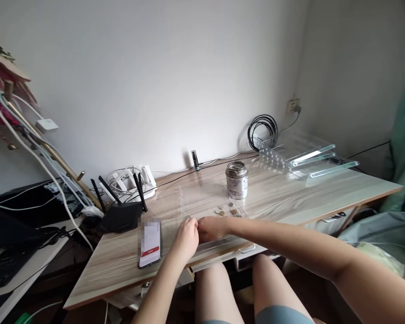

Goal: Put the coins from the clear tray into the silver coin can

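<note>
My left hand [188, 233] and my right hand [212, 228] meet over the front left part of a clear plastic tray [182, 201] on the desk. The fingers of both are closed and pressed together, and whatever may be between them is hidden. Several coins [222, 213], silver and brassy, lie on the tray's right side, beyond my right wrist. Just behind them stands a round patterned tin [236, 181] with a slot in its metal lid, upright and untouched by either hand.
Left of my left hand lies a phone [150, 243] with its screen lit. Behind it sit a black router [123, 216] and a white device with coiled cables [135, 182]. Clear acrylic shelving [300, 157] and a black cable coil [262, 131] stand at the back right of the desk [121, 263].
</note>
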Action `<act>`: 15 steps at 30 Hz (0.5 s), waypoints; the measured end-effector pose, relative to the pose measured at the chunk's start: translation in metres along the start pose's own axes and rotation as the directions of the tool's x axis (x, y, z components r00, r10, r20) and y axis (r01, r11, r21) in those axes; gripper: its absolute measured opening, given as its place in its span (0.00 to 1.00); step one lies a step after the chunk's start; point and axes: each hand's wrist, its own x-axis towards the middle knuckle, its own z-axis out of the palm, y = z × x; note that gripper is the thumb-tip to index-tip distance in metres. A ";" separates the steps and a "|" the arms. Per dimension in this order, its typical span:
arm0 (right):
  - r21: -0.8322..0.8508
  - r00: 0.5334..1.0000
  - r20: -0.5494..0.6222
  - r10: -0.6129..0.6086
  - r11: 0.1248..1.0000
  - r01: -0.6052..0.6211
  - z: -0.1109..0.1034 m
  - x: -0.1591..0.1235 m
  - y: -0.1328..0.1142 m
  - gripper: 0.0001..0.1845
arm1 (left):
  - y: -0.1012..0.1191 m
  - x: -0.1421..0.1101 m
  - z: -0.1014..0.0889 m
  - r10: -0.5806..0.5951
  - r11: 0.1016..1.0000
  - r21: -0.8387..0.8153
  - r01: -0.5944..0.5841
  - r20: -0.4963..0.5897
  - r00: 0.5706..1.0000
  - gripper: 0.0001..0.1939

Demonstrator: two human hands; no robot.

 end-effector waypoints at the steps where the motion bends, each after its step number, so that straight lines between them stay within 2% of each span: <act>1: 0.010 0.999 -0.004 -0.037 0.999 0.037 -0.001 -0.006 -0.002 0.12 | 0.003 0.004 0.001 -0.016 0.999 0.044 0.014 0.035 0.999 0.11; 3: 0.003 0.994 0.012 -0.110 0.994 0.110 -0.008 -0.013 -0.004 0.13 | 0.006 0.014 -0.002 -0.026 0.996 0.084 0.013 0.151 0.988 0.10; 5: 0.006 0.989 0.061 -0.134 0.991 0.134 -0.016 -0.016 -0.004 0.21 | 0.005 0.025 -0.009 -0.028 0.997 0.082 -0.005 0.398 0.917 0.12; 7: -0.009 0.986 0.122 -0.111 0.994 0.113 -0.023 -0.018 -0.003 0.26 | 0.002 0.032 -0.011 -0.069 0.989 0.145 -0.012 0.542 0.837 0.18; 8: -0.024 0.984 0.155 -0.091 0.995 0.096 -0.026 -0.020 -0.003 0.25 | 0.001 0.034 -0.011 -0.093 0.985 0.175 -0.007 0.560 0.823 0.19; 10: -0.066 0.972 0.230 -0.041 0.996 0.058 -0.029 -0.023 -0.004 0.20 | -0.002 0.034 -0.006 -0.117 0.976 0.218 -0.008 0.555 0.824 0.19; 13: -0.147 0.952 0.303 0.046 0.989 -0.001 -0.031 -0.028 -0.005 0.13 | -0.006 0.031 0.004 -0.046 0.974 0.210 -0.084 0.545 0.837 0.13; 15: -0.179 0.944 0.319 0.080 0.984 -0.022 -0.033 -0.032 -0.003 0.10 | -0.007 0.029 0.006 -0.009 0.973 0.197 -0.123 0.564 0.826 0.08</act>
